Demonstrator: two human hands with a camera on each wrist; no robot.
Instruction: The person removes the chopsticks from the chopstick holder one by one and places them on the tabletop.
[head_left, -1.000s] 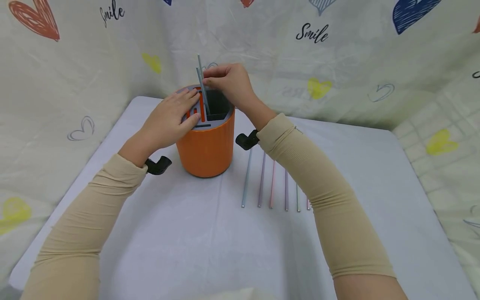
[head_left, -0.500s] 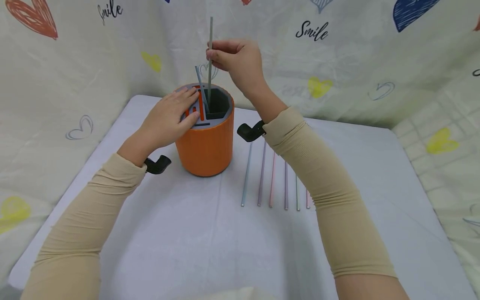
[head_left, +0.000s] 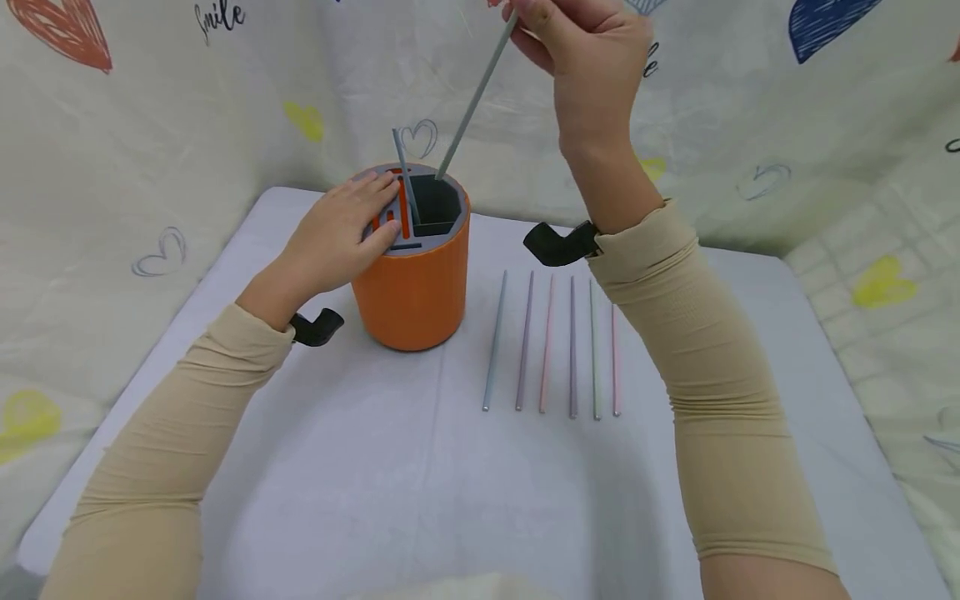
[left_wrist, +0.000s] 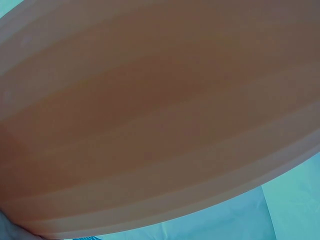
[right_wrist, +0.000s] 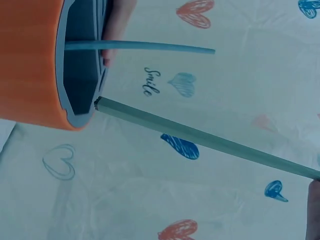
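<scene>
An orange round holder (head_left: 408, 304) stands upright, its grey top (head_left: 427, 244) cut with slots and one large opening. My left hand (head_left: 337, 229) rests on the slotted side, fingers fairly straight. The holder's wall (left_wrist: 160, 110) fills most of the left wrist view. A blue stick (head_left: 403, 162) leans upright in the large opening. Up to the right, my right hand (head_left: 588, 67) pinches a thin green stick (head_left: 477, 96), faceted like a pencil, near its upper end. It tilts down left; its dark-tipped lower end (right_wrist: 99, 104) is just outside the holder's rim.
Several thin coloured sticks lie side by side on the white table, from a blue stick (head_left: 495, 342) to a pink stick (head_left: 616, 367). Behind the table (head_left: 375, 483) hangs a printed cloth (head_left: 510, 150) with hearts. Each wrist wears a black mount (head_left: 318, 327).
My right hand has lifted the green stick out of the holder, moving up and to the right, and the stick has tilted. My left hand has stayed on the holder.
</scene>
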